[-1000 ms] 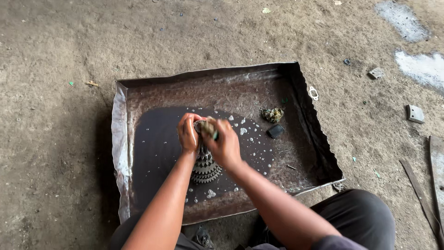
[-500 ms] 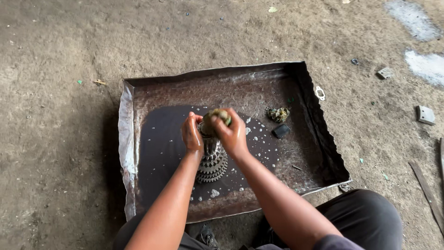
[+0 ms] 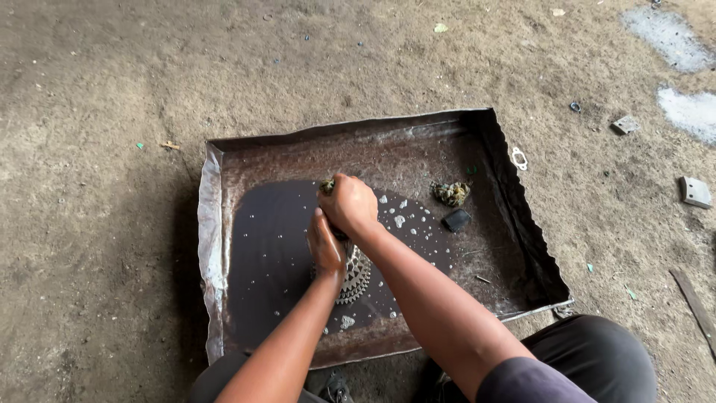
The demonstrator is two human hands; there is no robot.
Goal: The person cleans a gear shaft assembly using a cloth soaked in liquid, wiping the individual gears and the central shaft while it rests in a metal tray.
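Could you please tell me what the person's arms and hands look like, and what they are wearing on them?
Both arms are bare to above the elbow: no gloves, watch or rings show on the left hand or right hand. A dark purple-grey short sleeve covers the right upper arm.

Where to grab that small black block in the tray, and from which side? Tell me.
Take the small black block across its two long edges, coming straight down from above. It lies flat on the tray floor, clear of the dark liquid, with the greenish wad just beyond it, so fingers probably fit best at the sides.
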